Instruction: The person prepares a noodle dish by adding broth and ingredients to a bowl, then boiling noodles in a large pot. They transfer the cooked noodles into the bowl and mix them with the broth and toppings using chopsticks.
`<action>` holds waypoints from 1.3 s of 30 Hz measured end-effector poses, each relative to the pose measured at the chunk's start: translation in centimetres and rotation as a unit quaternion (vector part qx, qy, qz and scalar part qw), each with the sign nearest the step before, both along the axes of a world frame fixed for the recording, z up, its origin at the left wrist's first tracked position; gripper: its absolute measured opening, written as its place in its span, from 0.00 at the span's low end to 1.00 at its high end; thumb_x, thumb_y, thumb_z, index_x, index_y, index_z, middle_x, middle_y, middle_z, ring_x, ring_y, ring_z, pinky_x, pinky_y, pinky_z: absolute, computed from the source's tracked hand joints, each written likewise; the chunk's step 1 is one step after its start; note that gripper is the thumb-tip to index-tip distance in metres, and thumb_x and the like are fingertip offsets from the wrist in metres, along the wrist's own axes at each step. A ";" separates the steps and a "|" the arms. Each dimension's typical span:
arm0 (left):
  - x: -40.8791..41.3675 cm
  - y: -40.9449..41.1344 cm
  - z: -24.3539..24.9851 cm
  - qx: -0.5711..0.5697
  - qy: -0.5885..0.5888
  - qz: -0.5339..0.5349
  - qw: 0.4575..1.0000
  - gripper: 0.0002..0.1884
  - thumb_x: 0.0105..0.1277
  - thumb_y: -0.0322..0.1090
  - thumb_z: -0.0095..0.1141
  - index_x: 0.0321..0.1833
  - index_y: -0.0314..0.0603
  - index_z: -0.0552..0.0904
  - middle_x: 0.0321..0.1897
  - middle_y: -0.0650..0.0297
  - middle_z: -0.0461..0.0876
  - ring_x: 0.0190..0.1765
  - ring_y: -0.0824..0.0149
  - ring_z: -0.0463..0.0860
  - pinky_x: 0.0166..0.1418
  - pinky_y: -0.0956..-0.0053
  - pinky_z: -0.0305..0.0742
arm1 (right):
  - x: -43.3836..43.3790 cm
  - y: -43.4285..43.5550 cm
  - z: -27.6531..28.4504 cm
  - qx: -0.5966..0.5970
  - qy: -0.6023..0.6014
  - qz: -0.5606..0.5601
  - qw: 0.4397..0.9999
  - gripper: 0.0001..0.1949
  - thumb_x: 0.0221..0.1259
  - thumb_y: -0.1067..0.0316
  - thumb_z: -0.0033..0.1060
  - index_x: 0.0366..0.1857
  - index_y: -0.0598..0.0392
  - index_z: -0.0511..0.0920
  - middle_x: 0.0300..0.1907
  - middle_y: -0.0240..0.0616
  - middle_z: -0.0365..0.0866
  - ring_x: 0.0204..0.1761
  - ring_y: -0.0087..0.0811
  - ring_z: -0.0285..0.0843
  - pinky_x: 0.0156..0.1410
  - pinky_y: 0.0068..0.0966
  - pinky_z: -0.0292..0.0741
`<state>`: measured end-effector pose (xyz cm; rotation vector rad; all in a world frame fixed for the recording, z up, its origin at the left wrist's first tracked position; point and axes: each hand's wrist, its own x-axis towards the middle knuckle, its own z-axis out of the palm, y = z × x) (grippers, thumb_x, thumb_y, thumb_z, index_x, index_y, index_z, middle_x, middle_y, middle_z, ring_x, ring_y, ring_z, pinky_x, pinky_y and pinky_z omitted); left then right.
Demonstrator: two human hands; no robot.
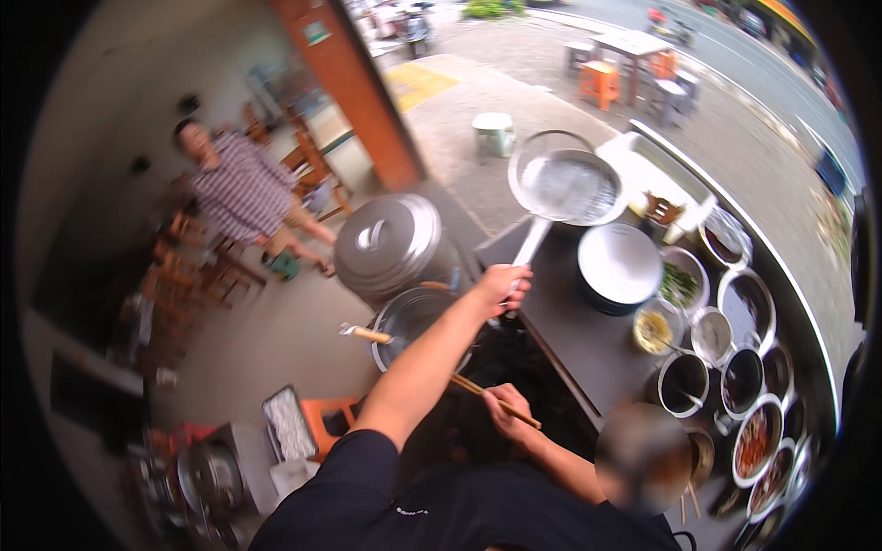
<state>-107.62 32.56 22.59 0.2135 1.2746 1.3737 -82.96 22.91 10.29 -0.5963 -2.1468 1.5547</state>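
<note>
My left hand [506, 289] grips the long handle of a silver metal saucepan [572, 184], held out over the far end of the dark counter. Its inside looks shiny; whether it holds liquid I cannot tell. Closer to my body, my right hand [510, 413] holds long wooden chopsticks [506, 408], their far ends hidden behind my left forearm. Under that forearm is an open metal pot [406, 310], partly covered from view. A wooden handle [372, 335] sticks out over its rim. Behind it stands a large lidded metal pot [389, 241].
Stacked bowls [620, 262] stand on the counter [565, 344]. Along its right side sit several containers of food, including chopped greens [679, 284] and a red mixture [754, 444]. A person in a checked shirt [241, 182] stands at left. An orange stool [331, 420] is behind my left arm.
</note>
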 end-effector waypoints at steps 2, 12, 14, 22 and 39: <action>0.1 -0.8 1.2 0.021 -0.001 0.019 1.000 0.13 0.81 0.42 0.60 0.50 0.38 0.80 0.29 0.68 0.78 0.22 0.77 0.69 0.23 0.79 0.62 | -0.5 -0.4 0.2 0.015 0.028 -0.008 0.999 0.09 0.76 0.63 0.65 0.44 0.57 0.89 0.40 0.46 0.86 0.44 0.45 0.87 0.52 0.37 0.83; 12.1 -34.8 5.0 0.180 0.156 0.080 0.968 0.12 0.83 0.42 0.55 0.51 0.39 0.77 0.32 0.68 0.77 0.22 0.78 0.75 0.28 0.79 0.71 | 0.2 -3.1 1.3 0.030 -0.025 0.020 0.999 0.11 0.82 0.64 0.57 0.43 0.60 0.86 0.38 0.38 0.83 0.39 0.30 0.81 0.49 0.29 0.78; 16.1 -44.3 3.0 0.130 0.127 0.092 0.979 0.12 0.81 0.42 0.60 0.47 0.41 0.76 0.31 0.69 0.76 0.22 0.78 0.74 0.28 0.79 0.70 | 0.3 -4.8 4.7 0.091 -0.085 0.041 0.991 0.11 0.82 0.64 0.56 0.48 0.60 0.85 0.44 0.41 0.84 0.45 0.35 0.82 0.56 0.33 0.78; 39.5 -74.1 -2.5 -0.108 0.107 0.286 0.946 0.18 0.76 0.49 0.68 0.39 0.44 0.78 0.17 0.72 0.73 0.20 0.79 0.73 0.26 0.77 0.67 | -2.8 -23.2 5.4 0.288 0.018 0.316 0.904 0.12 0.78 0.64 0.58 0.35 0.58 0.81 0.33 0.49 0.81 0.35 0.51 0.81 0.42 0.41 0.77; 63.4 -102.5 -1.0 -0.310 -0.038 0.741 0.595 0.16 0.68 0.45 0.73 0.42 0.42 0.82 0.20 0.69 0.77 0.20 0.74 0.74 0.24 0.74 0.69 | -11.3 -77.7 1.1 0.330 -0.108 0.571 0.744 0.21 0.73 0.47 0.62 0.38 0.59 0.88 0.33 0.56 0.89 0.42 0.60 0.89 0.48 0.49 0.82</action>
